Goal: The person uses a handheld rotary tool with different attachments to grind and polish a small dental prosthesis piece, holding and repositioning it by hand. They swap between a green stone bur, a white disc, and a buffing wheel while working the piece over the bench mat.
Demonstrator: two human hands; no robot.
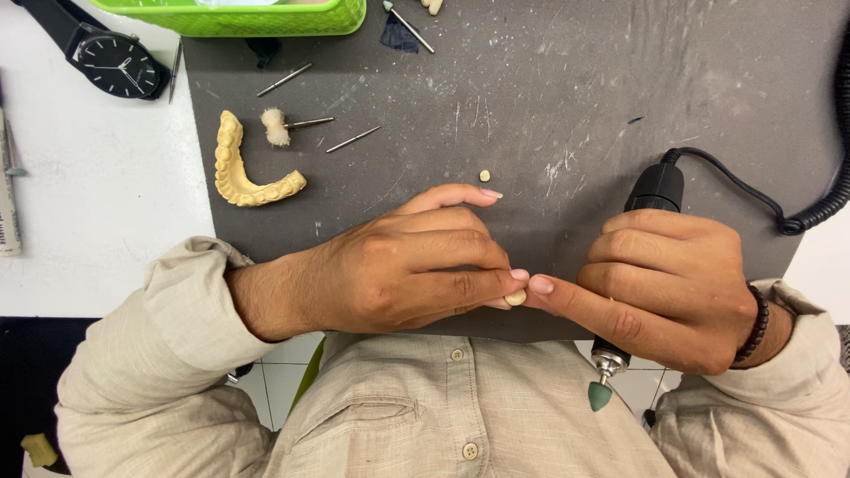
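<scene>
My left hand (398, 270) pinches a small cream tooth-shaped piece (515, 298) between its fingertips over the near edge of the dark grey mat (575, 88). My right hand (673, 288) is wrapped around a black rotary handpiece (657, 188), whose green cone-shaped tip (599, 396) points down toward my shirt. The right index fingertip touches the small piece. A black coiled cord (823, 208) runs from the handpiece off to the right.
A yellow dental arch cast (241, 173) lies on the mat's left, with a fluffy buffing bit (279, 127) and thin burs (352, 139) beside it. A loose tooth piece (484, 175) lies mid-mat. A black wristwatch (111, 60) and green basket (239, 16) sit far left.
</scene>
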